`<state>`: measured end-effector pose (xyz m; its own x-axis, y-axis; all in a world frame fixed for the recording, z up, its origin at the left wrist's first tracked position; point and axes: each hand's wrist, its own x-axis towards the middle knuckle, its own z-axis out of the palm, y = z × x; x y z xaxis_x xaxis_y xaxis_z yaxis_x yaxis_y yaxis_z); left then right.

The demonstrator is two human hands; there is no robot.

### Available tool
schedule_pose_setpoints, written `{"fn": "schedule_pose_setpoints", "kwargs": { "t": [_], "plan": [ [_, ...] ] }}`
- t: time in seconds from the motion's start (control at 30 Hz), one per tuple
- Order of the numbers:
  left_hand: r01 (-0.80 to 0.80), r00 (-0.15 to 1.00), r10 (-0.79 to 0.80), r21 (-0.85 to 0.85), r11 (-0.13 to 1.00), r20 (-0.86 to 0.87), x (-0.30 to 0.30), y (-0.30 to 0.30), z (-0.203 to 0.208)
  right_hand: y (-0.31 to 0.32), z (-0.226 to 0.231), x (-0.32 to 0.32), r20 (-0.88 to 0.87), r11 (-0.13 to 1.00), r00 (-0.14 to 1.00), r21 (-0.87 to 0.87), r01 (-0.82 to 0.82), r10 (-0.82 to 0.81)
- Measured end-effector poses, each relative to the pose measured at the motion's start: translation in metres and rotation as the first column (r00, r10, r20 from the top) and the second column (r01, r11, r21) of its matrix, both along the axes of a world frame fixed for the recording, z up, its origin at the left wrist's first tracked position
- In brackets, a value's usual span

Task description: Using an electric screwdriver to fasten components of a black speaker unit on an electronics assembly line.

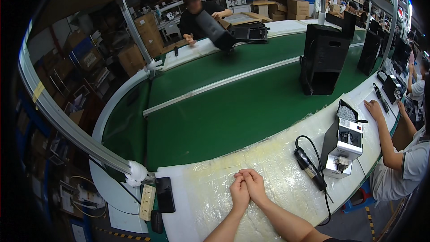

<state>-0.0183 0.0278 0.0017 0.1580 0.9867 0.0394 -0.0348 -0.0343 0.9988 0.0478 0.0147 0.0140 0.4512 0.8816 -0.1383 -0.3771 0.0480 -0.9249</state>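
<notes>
My left hand [239, 192] and my right hand [254, 185] lie together on the plastic-covered bench edge [215, 175], fingers folded in against each other. Both are closed, and no object shows between them. To their right, a black electric screwdriver [309, 166] with a looped cable rests on the plastic. Beside it stands a white and black screw feeder [345, 145], with a black tray of small screws [346, 113] behind. Left of my hands, a black phone [165, 195] lies near the bench end.
A green conveyor belt [215, 121] runs past the bench, carrying a tall black housing [324, 58]. Across it, a person tilts another black casing [215, 29]. At right, a co-worker's arm [380, 123] reaches onto the bench. A power strip [147, 202] and metal post [85, 130] stand left.
</notes>
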Motion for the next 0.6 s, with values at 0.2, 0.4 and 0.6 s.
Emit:
{"fn": "schedule_pose_setpoints", "kwargs": {
  "t": [0.2, 0.4, 0.6],
  "plan": [
    [-0.003, 1.0, 0.003, 0.004, 1.0, -0.013, 0.0002, -0.0005, 0.0031, -0.0001, 0.0017, 0.0, 0.001, 1.0, 1.0, -0.003, -0.003, 0.003],
    [0.007, 1.0, -0.007, 0.013, 1.0, -0.025, -0.001, -0.0003, 0.0024, 0.0004, -0.0012, -0.0002, -0.01, 1.0, 1.0, 0.003, -0.002, 0.002],
    [0.013, 1.0, -0.013, 0.013, 1.0, -0.001, -0.0007, -0.0004, 0.0009, 0.0004, -0.0016, -0.0002, -0.011, 1.0, 1.0, 0.007, -0.003, 0.003]
  ]
}}
